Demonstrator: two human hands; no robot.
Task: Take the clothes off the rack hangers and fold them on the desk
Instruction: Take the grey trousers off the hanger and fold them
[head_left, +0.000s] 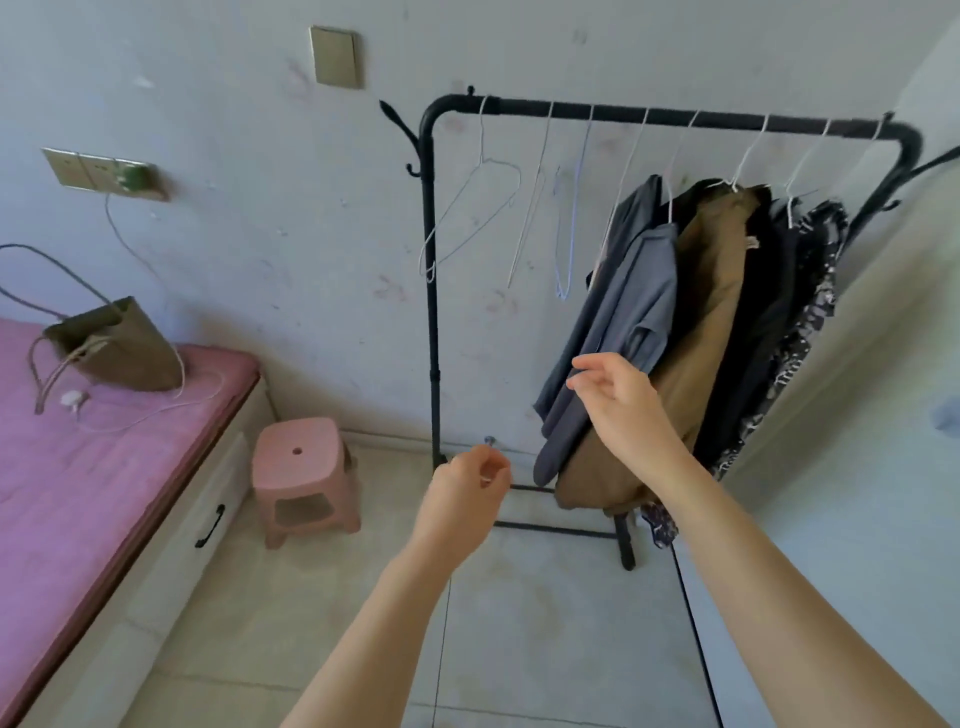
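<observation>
Three wire hangers (480, 208) hang bare on the black rack (675, 115) while several garments, the grey shirt (623, 306) nearest, remain hung; both the left hand (467, 493) and right hand (618, 395) reach out loosely curled, holding nothing.

Soft daylight, wide-angle bending, slight blur

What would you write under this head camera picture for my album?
Two empty hands, left hand and right hand, reach toward the clothes hanging on a black rack.
</observation>
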